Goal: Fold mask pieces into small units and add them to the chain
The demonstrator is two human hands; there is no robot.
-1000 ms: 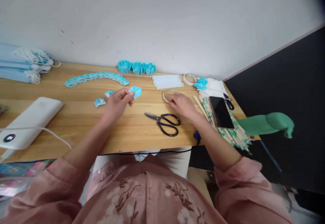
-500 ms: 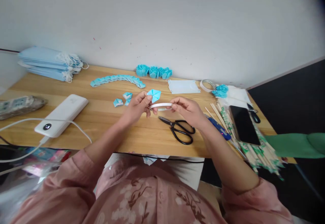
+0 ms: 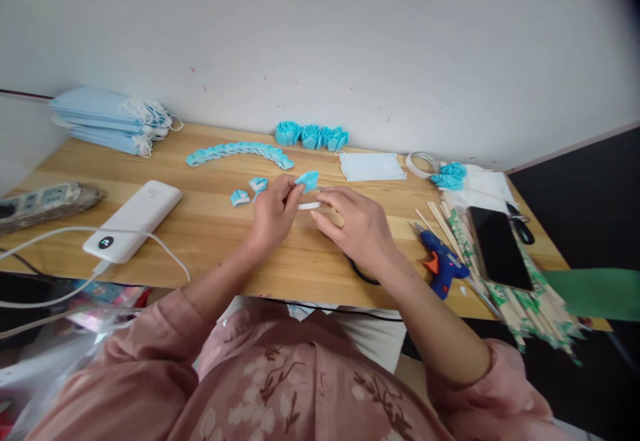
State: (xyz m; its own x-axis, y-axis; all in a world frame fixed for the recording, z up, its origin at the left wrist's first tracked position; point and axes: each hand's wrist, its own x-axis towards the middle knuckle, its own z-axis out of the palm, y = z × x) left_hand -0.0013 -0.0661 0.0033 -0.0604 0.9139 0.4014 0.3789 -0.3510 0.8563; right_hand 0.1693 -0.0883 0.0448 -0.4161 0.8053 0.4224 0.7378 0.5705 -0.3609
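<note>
My left hand (image 3: 276,211) pinches a folded blue piece (image 3: 307,180), its pointed end sticking up past the thumb. Just below that piece is a narrow white roll of tape (image 3: 309,206), seen nearly edge-on between my two hands. The thumb and fingertips of my right hand (image 3: 357,222) close around the tape's right side. Beneath my right hand and wrist lie the scissors, mostly hidden, with part of a black handle (image 3: 363,271) showing. Left of my hands are several small folded blue pieces (image 3: 240,198) on the wooden table (image 3: 210,241).
A curved chain of folded pieces (image 3: 240,151), blue flowers (image 3: 311,136) and a flat mask (image 3: 375,166) lie farther back. A mask stack (image 3: 110,121) and power bank (image 3: 135,221) are left. At right are a blue glue gun (image 3: 443,261), wooden sticks (image 3: 520,308) and a phone (image 3: 500,248).
My right hand has moved left over the scissors, closer to my left hand. The blue piece and tape are tilted differently. The view has shifted slightly, revealing more of the glue gun.
</note>
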